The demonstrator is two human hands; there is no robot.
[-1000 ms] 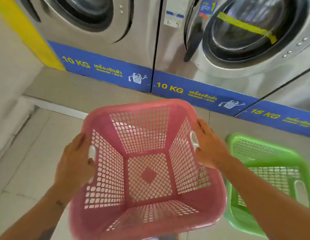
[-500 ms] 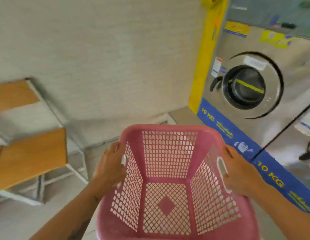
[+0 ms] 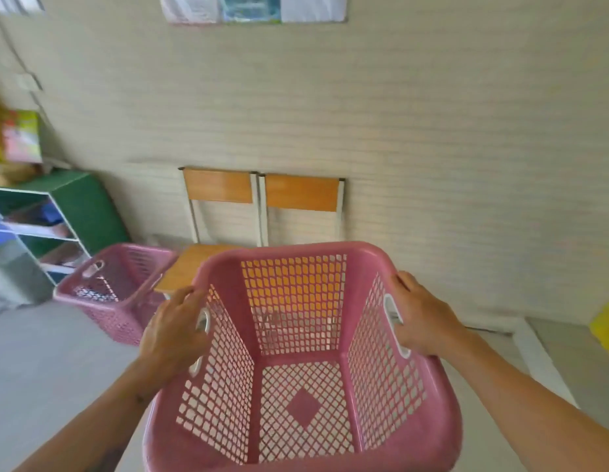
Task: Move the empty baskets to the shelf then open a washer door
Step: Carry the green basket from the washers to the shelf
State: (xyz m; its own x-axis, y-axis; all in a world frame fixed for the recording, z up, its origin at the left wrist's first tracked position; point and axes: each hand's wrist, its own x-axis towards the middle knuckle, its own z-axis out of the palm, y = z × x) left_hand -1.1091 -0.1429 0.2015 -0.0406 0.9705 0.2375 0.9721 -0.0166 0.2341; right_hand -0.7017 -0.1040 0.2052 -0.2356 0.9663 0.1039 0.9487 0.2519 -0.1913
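Note:
I carry an empty pink lattice basket [image 3: 303,386] in front of me. My left hand [image 3: 173,332] grips its left handle slot and my right hand [image 3: 422,321] grips its right one. A second pink basket [image 3: 115,291] stands on the floor at the left, tilted, with something dark inside. Behind it stands a green shelf unit [image 3: 75,212] with white-edged compartments. No washer is in view.
Two wooden chairs [image 3: 262,195] stand against the beige wall straight ahead, their seats partly behind my basket. Coloured items sit on top of the shelf at the far left. A raised step edge [image 3: 534,349] and something yellow lie at the right.
The view has swung left, away from the washers and the green basket, to the wall with chairs and the shelf. Both hands kept hold of the pink basket throughout.

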